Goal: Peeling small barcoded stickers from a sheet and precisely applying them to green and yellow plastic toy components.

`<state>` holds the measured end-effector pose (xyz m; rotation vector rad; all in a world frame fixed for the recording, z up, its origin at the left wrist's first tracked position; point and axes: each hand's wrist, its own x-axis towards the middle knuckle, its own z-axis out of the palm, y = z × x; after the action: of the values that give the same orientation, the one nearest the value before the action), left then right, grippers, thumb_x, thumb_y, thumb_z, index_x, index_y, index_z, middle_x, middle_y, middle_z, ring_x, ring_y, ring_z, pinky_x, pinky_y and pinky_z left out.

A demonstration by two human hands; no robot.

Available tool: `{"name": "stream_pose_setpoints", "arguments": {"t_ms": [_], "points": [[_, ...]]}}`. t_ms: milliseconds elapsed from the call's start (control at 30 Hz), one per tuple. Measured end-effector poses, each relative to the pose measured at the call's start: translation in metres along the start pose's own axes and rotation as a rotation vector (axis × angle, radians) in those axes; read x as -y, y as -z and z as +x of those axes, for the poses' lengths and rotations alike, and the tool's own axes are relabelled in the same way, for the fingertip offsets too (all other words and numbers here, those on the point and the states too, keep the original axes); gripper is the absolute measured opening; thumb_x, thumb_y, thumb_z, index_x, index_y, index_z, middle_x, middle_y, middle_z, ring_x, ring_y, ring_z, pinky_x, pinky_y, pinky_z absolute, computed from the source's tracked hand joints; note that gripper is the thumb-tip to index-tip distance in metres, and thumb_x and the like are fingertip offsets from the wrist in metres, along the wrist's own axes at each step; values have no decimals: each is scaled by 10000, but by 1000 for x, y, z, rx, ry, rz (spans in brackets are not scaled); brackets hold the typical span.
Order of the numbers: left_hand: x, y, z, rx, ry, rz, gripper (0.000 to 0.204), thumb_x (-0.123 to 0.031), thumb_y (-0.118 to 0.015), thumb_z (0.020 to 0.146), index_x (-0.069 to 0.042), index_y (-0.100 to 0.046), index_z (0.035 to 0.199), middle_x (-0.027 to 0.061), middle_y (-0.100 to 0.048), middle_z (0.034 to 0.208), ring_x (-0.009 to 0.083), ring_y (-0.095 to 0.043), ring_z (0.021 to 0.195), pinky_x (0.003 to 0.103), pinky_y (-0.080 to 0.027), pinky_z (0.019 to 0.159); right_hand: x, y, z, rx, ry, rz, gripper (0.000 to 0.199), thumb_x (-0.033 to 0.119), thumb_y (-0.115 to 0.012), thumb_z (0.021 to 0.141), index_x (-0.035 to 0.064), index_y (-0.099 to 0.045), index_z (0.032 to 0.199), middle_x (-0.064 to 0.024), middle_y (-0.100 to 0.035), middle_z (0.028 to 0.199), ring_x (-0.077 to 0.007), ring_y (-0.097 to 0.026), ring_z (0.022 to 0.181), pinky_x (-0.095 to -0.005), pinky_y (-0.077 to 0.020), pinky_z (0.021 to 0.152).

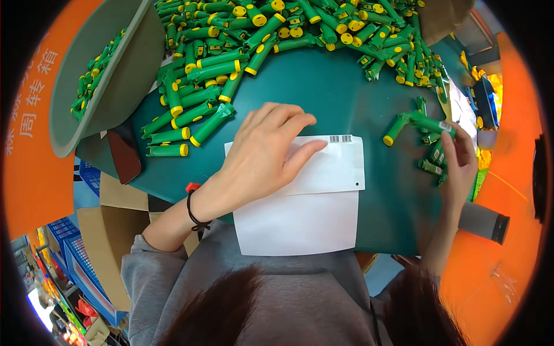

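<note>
A white label sheet [297, 225] lies on the green table in front of me, with a few small printed labels left along its upper right edge. My left hand [259, 144] is over the sheet, thumb and fingers apart, holding nothing. Off to the right, my right hand [460, 164] pinches one end of a green tube [430, 123] that carries a small white label. Beside and below that hand lie several more green tubes [431, 166], some with labels. Another tube with a yellow cap [395, 130] points toward the table's middle.
A big heap of green tubes with yellow caps [265, 34] covers the far side. At left a grey tub [130, 72] leans, holding more tubes, with a dark red flat object [124, 155] below it. A grey cylinder [483, 222] lies at right; a cardboard box [95, 248] stands lower left.
</note>
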<state>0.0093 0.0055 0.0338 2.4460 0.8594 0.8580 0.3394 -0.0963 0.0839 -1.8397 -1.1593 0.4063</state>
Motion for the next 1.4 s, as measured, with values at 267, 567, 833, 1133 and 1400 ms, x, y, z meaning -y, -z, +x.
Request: {"name": "stream_pose_setpoints", "arguments": {"t_ms": [267, 567, 833, 1133, 1400], "points": [[-2, -30, -4, 69, -40, 14, 316, -156, -784, 813, -41, -688, 1091, 89, -615, 1080, 263, -577, 961, 386, -485, 810, 5, -65, -17, 322, 474, -255, 287, 79, -700, 894, 34, -672, 1176, -140, -640, 1199, -294, -588, 1157, -369, -449, 1004], [2, -37, -4, -51, -88, 19, 230, -127, -800, 780, -69, -742, 994, 39, -645, 968, 225, -593, 873, 359, -478, 734, 11, -103, -30, 642, -75, 145, 163, 128, -710, 936, 23, -630, 1032, -17, -684, 883, -65, -597, 763, -221, -489, 742], [5, -38, -7, -195, -137, 25, 172, -131, -818, 742, -104, -760, 902, -9, -662, 910, 199, -599, 854, 329, -453, 692, -4, -115, -43, 600, -325, 579, 122, 98, -662, 975, 5, -610, 1035, -48, -702, 931, -52, -646, 852, -187, -491, 753], [6, -37, -7, -222, -108, -23, 140, -100, -803, 744, -100, -744, 871, -7, -669, 913, 208, -607, 855, 330, -457, 691, -3, -115, -48, 541, -316, 596, 110, 100, -664, 973, 7, -617, 1007, -35, -688, 909, -46, -623, 827, -186, -479, 745], [6, -38, -5, -158, -158, -67, 185, -55, -769, 778, -52, -651, 920, 64, -624, 975, 262, -582, 883, 368, -465, 737, 13, -103, -43, 464, -130, 320, 150, 106, -675, 965, -4, -595, 1029, -20, -633, 920, -45, -561, 797, -191, -451, 713]]}}
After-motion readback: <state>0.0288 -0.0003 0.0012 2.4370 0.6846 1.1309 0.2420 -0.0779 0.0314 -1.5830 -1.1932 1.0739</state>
